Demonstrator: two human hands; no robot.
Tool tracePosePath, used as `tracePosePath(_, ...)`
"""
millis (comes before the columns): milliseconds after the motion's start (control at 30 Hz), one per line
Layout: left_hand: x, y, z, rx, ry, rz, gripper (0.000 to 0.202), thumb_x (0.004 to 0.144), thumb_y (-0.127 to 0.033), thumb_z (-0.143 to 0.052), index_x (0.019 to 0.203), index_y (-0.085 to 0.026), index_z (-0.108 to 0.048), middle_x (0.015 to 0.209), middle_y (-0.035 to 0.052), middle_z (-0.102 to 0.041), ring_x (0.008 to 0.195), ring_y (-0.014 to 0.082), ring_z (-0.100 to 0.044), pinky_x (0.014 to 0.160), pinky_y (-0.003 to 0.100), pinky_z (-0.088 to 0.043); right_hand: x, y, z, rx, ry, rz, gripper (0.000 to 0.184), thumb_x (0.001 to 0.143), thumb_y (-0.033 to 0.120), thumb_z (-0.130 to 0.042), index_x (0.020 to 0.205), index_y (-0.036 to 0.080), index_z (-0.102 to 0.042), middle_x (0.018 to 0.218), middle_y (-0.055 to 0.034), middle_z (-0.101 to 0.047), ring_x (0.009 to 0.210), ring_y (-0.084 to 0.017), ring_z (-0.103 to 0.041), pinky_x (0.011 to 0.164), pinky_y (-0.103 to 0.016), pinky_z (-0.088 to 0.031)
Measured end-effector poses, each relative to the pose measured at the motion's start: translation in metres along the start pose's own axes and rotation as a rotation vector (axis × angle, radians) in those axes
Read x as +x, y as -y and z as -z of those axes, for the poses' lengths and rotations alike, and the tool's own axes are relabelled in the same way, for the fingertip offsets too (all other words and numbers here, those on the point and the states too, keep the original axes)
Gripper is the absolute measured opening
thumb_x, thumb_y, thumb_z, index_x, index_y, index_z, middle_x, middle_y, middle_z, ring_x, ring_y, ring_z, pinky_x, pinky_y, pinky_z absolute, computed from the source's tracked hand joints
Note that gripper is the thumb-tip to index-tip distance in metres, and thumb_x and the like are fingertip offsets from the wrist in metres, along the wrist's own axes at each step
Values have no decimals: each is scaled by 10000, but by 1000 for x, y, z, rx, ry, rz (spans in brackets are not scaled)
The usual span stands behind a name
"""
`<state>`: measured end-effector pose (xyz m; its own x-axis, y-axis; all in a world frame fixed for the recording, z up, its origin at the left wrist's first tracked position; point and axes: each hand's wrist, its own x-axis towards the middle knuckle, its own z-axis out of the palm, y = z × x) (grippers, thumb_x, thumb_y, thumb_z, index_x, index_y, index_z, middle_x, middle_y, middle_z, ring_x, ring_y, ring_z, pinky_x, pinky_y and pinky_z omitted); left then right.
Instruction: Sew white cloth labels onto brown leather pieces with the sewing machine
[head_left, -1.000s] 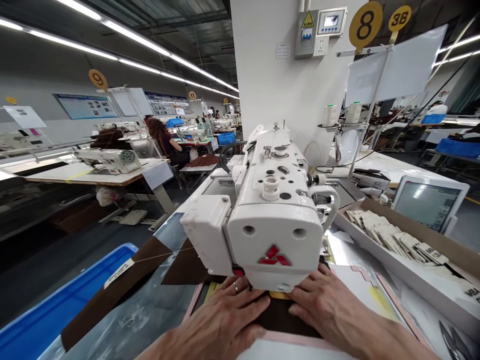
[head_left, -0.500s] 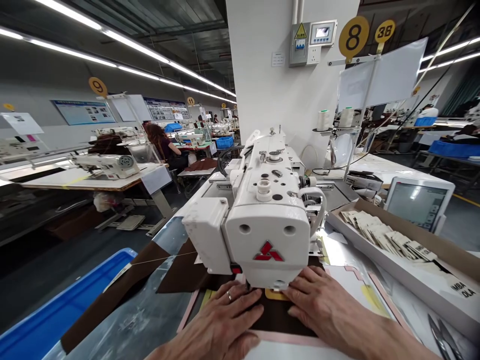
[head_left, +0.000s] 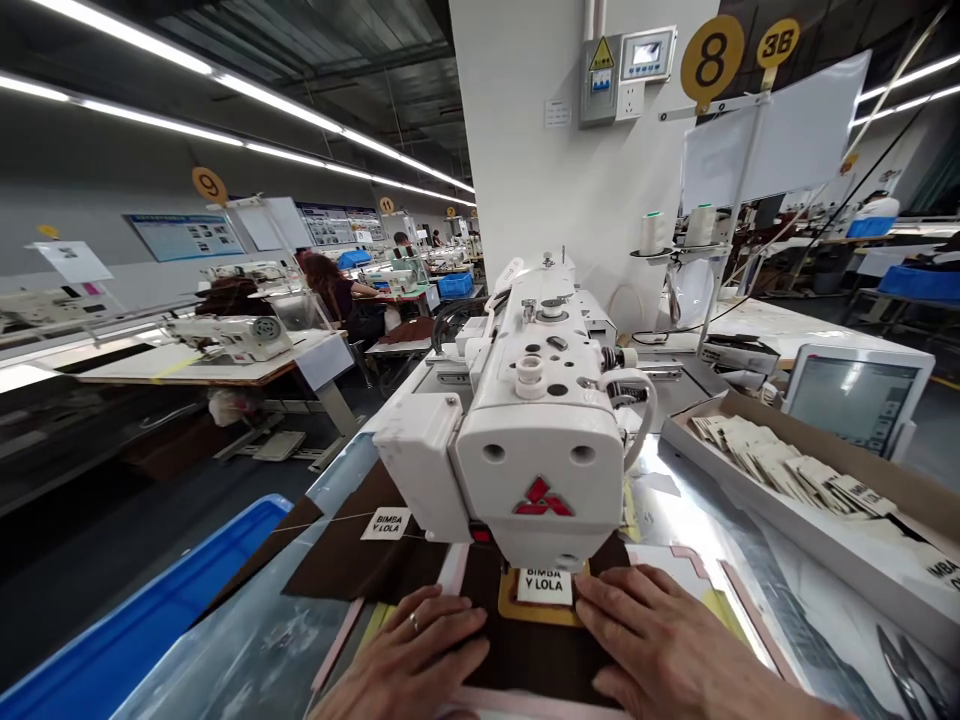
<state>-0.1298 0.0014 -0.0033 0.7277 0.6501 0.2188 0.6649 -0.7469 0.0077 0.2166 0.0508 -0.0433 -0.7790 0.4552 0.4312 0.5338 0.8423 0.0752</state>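
Both my hands lie flat on a dark brown fabric piece [head_left: 525,650] in front of a white sewing machine head [head_left: 536,455]. My left hand [head_left: 412,660], with a ring on one finger, presses the fabric at the left, fingers stretched out. My right hand [head_left: 660,650] presses it at the right, fingers spread. Between my fingertips, just under the machine head, a white label reading "BIMBA Y LOLA" [head_left: 544,586] sits in a yellow frame on the fabric. A pink template [head_left: 679,560] surrounds the fabric.
Another brown piece with a sewn label [head_left: 387,523] lies left of the machine. A cardboard tray of labels [head_left: 795,475] and a touchscreen [head_left: 855,400] stand at the right, a blue bin [head_left: 142,620] at the left. Scissors [head_left: 911,675] lie at the lower right. A seated person [head_left: 334,290] works behind.
The fabric and both hands have slid back toward me, out from under the machine head. The white label in its yellow frame now shows. The brown piece at the left moved too.
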Motion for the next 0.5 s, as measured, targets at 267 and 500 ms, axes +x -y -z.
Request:
tracePosePath(267,51,3,2,-53,91,-65,589,965,-318,-794,1511,-247,-584,1515,1,-647,1361,277,-635,1218,393,-469,17,12,-7,68,-6,30,437,1067,514,-614,1336,178,-689,1342,-31,-758,1072,-235,-706,925,-382,-564)
tracePosePath(500,70,5,-13,-167,112,-49,573,925,-330,-855,1444,-234,-631,1387,21,-735,1249,300,-700,1124,417,-530,18,14,-15,55,-28,-10,426,1054,523,-629,1342,212,-668,1260,8,-783,1028,-252,-693,1003,-453,-522)
